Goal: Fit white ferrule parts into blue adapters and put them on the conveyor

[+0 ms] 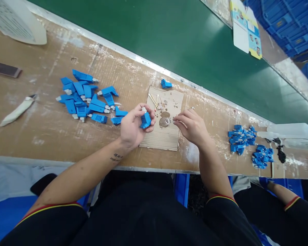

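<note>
My left hand (132, 128) is closed around a blue plastic part (145, 121) with a white tip pointing up. To its right, my right hand (192, 125) has thumb and fingertips pinched together; a small pale bit shows at the tips, too small to name. Those fingertips are just beside a small clear glass jar (166, 121), which stands on a piece of cardboard (159, 143) with wet brown stains. Cotton swabs (153, 99) lie on the cardboard's far left part. Another blue part (166, 84) rests at its far edge.
Loose blue parts (79, 94) with white ends lie at left, near a white-wrapped blade-like tool (17, 111) and a dark flat block (5, 69). Blue clusters (242, 138) and clear bottles (292, 130) are at right. A green belt (154, 30) runs behind. A co-worker's arm (282, 193) shows at lower right.
</note>
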A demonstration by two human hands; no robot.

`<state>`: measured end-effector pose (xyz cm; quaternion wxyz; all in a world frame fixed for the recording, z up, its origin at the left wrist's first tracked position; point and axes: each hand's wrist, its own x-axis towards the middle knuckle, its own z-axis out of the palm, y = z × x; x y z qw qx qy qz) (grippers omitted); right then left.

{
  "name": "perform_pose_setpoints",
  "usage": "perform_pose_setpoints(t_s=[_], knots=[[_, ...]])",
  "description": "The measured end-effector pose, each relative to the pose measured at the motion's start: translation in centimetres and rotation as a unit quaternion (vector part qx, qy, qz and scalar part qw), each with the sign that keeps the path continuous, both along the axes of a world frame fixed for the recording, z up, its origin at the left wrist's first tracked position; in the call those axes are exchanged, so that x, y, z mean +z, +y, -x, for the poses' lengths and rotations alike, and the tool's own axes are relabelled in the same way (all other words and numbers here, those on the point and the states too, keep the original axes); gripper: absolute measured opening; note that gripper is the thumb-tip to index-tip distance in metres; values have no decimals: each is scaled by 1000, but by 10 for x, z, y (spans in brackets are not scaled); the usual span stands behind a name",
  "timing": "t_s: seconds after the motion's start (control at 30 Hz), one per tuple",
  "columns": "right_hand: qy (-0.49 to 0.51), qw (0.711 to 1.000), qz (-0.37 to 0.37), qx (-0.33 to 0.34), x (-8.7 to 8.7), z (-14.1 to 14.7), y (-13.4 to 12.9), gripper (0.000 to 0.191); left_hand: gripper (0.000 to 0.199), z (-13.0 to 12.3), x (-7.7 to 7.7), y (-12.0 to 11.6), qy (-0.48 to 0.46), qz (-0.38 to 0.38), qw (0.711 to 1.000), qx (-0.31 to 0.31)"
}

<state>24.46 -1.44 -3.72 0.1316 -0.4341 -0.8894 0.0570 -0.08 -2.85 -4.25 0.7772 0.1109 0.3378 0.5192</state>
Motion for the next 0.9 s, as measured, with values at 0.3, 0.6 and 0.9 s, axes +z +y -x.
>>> perform_pose_setpoints(t_s=[0.3,0.6,0.9], knots=[[-2,999,-29,22,-8,3,5,16,9,-2,-6,1,12,-10,1000,1],[103,994,-38,-25,14,7,-4,13,17,-2,-8,0,19,-42,998,-33],[320,943,-63,-71,11,30,-15,22,37,-5,-12,-3,57,-122,989,-67]])
